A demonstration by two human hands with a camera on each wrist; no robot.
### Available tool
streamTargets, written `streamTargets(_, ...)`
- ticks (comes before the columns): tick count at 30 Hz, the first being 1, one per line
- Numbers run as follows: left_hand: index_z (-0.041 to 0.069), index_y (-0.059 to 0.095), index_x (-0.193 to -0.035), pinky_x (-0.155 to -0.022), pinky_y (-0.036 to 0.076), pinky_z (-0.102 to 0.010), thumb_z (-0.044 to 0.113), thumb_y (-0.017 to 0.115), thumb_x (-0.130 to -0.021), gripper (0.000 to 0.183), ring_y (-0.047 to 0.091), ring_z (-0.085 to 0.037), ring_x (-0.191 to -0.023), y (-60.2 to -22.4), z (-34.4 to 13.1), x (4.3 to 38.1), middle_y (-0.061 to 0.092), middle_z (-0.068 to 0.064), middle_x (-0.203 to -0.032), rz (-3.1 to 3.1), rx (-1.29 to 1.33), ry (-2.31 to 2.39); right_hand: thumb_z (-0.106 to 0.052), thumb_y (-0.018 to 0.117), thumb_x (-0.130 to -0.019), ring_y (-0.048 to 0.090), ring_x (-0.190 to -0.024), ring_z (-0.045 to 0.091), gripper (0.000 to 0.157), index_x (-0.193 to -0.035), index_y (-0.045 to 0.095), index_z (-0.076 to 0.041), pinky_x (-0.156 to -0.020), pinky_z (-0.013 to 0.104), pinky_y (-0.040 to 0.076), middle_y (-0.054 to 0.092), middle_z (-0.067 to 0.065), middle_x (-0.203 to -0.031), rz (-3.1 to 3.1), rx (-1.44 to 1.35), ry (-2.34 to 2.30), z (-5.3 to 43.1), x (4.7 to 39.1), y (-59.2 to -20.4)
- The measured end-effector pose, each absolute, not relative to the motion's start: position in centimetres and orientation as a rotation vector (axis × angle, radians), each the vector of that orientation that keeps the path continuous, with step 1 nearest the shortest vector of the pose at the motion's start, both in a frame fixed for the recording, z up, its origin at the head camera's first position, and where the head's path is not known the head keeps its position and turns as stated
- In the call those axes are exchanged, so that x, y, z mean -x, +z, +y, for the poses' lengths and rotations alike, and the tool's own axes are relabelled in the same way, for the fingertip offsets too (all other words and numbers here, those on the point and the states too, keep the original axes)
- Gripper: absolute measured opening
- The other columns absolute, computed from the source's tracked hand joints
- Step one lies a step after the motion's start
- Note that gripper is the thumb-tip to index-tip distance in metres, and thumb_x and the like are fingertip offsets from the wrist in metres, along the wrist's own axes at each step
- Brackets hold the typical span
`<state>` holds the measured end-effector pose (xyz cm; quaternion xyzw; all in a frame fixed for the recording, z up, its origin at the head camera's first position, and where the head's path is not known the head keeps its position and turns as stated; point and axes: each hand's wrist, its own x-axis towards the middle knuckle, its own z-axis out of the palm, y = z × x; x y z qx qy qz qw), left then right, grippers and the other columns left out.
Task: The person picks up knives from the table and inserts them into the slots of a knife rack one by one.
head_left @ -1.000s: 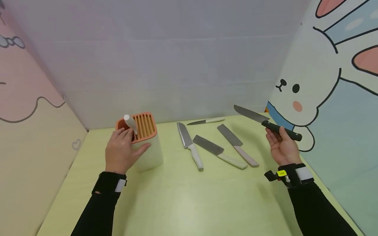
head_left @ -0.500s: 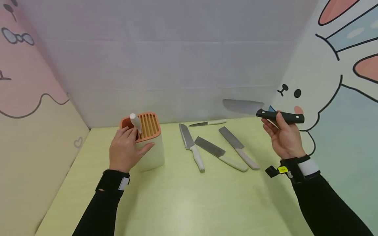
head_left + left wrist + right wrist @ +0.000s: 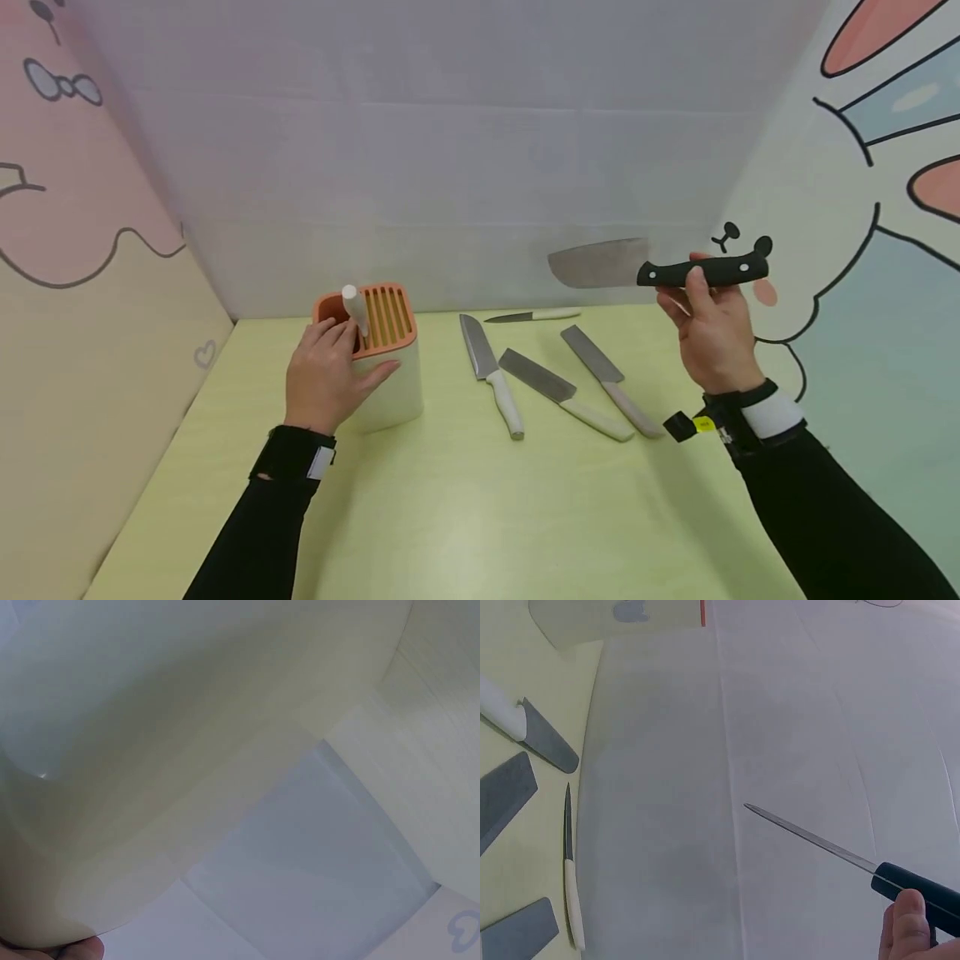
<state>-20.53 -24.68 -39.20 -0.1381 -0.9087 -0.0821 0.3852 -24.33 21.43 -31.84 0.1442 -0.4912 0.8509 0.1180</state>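
My left hand (image 3: pixel 322 375) grips the near left rim of a white knife block (image 3: pixel 390 387) with an orange slotted top, thumb along its front. In the left wrist view the block's pale wall (image 3: pixel 172 735) fills much of the picture, fingertips at the lower left. A white handle (image 3: pixel 356 308) sticks up from the block's top. My right hand (image 3: pixel 716 337) holds a wide-bladed kitchen knife by its black riveted handle (image 3: pixel 705 272), raised above the table with the blade (image 3: pixel 600 263) pointing left. The right wrist view shows that blade (image 3: pixel 810 838) nearly edge-on.
On the yellow-green table (image 3: pixel 465 517) lie a white-handled chef's knife (image 3: pixel 491 375), a cleaver with a pale green handle (image 3: pixel 566 396), another with a pinkish handle (image 3: pixel 611 379), and a small paring knife (image 3: pixel 534 315) near the back wall. Cartoon-printed walls stand at both sides.
My right hand has risen and turned the black-handled knife from slanting to nearly level, its broad side now facing the head camera. My left hand stays on the knife block; the head view shifts slightly.
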Motion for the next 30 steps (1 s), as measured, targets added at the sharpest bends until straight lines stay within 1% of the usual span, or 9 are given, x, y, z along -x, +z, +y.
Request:
streamTargets(3,-0.004,0.06,-0.111,-0.098,0.042,-0.048,0.056,0.078,-0.064,0.079,0.054,-0.037,-0.105,-39.2,-24.6,20.6,0.067,-0.021,-0.097,-2.314,0.354,-0.205,-0.018,0.048,-0.096,0.05,-0.114,0.025,0.044,-0.134,0.032,-0.003,-0.09,0.028,0.048,0.038,0.016,-0.127,-1.468,-0.478,2.418,21.1,24.5,-31.8)
streamTargets(6,-0.004,0.06,-0.11,-0.098,0.042,-0.048,0.056,0.079,-0.063,0.079,0.054,-0.037,-0.105,-39.2,-24.6,20.7,0.067,-0.02,-0.096,-2.307,0.359,-0.206,-0.017,0.047,-0.097,0.044,-0.12,0.028,0.04,-0.132,0.035,0.0,-0.09,0.029,0.049,0.041,0.018,-0.122,-1.481,-0.522,2.376,20.9,24.6,-31.7)
streamTargets(12,-0.004,0.06,-0.111,-0.097,0.042,-0.048,0.056,0.078,-0.063,0.079,0.053,-0.037,-0.105,-39.2,-24.5,20.8,0.067,-0.02,-0.096,-2.308,0.352,-0.208,-0.015,0.048,-0.097,0.045,-0.117,0.029,0.038,-0.129,0.038,0.003,-0.084,0.027,0.052,0.047,0.019,-0.119,-1.567,-0.537,2.299,20.6,24.5,-31.7)
streamTargets(16,-0.005,0.059,-0.113,-0.097,0.042,-0.048,0.056,0.078,-0.063,0.081,0.053,-0.037,-0.106,-39.2,-24.3,20.9,0.067,-0.021,-0.098,-2.321,0.341,-0.208,-0.017,0.048,-0.097,0.044,-0.117,0.032,0.037,-0.127,0.039,0.003,-0.078,0.022,0.052,0.051,0.02,-0.118,-1.651,-0.509,2.223,20.5,24.4,-31.6)
streamTargets(20,-0.005,0.059,-0.113,-0.097,0.042,-0.048,0.056,0.078,-0.064,0.081,0.053,-0.037,-0.106,-39.1,-24.2,20.8,0.067,-0.021,-0.099,-2.326,0.338,-0.205,-0.016,0.054,-0.095,0.047,-0.111,0.03,0.03,-0.117,0.045,0.002,-0.074,0.022,0.049,0.055,0.016,-0.109,-1.694,-0.467,2.203,20.2,24.2,-31.4)
streamTargets(23,-0.005,0.059,-0.115,-0.098,0.041,-0.048,0.057,0.078,-0.065,0.081,0.053,-0.037,-0.106,-39.1,-24.2,20.8,0.067,-0.021,-0.099,-2.325,0.34,-0.204,-0.008,0.06,-0.091,0.053,-0.096,0.024,0.017,-0.1,0.048,0.001,-0.071,0.022,0.048,0.055,0.011,-0.097,-1.701,-0.467,2.169,20.0,24.2,-31.3)
streamTargets(26,-0.004,0.059,-0.115,-0.099,0.041,-0.048,0.057,0.078,-0.064,0.082,0.053,-0.037,-0.106,-39.2,-24.2,21.0,0.067,-0.021,-0.1,-2.323,0.34,-0.203,-0.002,0.063,-0.087,0.054,-0.086,0.019,0.016,-0.089,0.046,-0.002,-0.069,0.02,0.046,0.051,0.008,-0.092,-1.761,-0.494,2.082,20.0,24.3,-31.2)
streamTargets(28,-0.005,0.059,-0.115,-0.099,0.04,-0.048,0.057,0.078,-0.064,0.082,0.053,-0.037,-0.106,-39.3,-24.2,21.0,0.067,-0.021,-0.1,-2.323,0.339,-0.201,-0.001,0.063,-0.087,0.054,-0.087,0.019,0.019,-0.088,0.045,-0.002,-0.068,0.019,0.046,0.05,0.009,-0.092,-1.809,-0.512,2.035,20.1,24.4,-31.2)
streamTargets(30,-0.005,0.059,-0.115,-0.099,0.04,-0.049,0.057,0.078,-0.064,0.081,0.053,-0.037,-0.106,-39.2,-24.2,21.0,0.067,-0.022,-0.1,-2.32,0.342,-0.202,-0.001,0.063,-0.087,0.055,-0.094,0.02,0.019,-0.092,0.045,0.0,-0.069,0.019,0.046,0.051,0.01,-0.096,-1.851,-0.536,2.034,20.2,24.4,-31.0)
